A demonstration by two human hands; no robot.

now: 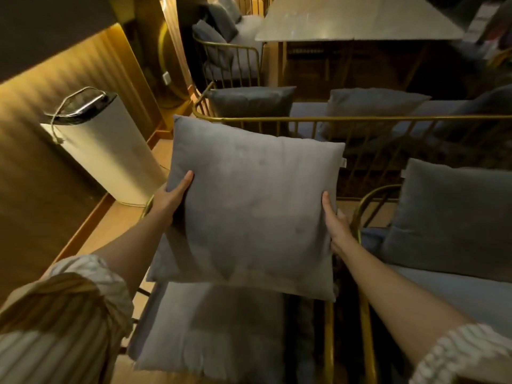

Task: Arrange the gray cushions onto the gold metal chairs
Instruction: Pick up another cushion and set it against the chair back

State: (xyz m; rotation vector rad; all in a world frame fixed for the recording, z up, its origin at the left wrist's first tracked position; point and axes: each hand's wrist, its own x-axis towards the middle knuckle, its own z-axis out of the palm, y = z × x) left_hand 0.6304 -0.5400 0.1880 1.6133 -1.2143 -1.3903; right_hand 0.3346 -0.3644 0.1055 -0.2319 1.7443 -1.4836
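Note:
I hold a square gray cushion (255, 206) in front of me, above the padded gray seat (210, 336) of a gold metal chair (328, 336). My left hand (170, 198) grips the cushion's left edge, thumb on top. My right hand (336, 223) grips its right edge. To the right, a darker gray cushion (448, 217) leans upright on a second gold chair (365, 200). Beyond a gold railed back (360, 119), two more cushions (252, 102) (371, 106) stand on a long seat.
A white cylindrical bin (108, 151) with a dark lid stands on the wood floor at left. A marble-topped table (357, 18) sits at the back. Another gold chair with gray cushions (219, 42) stands at the far back left. A lit wooden wall panel lines the left side.

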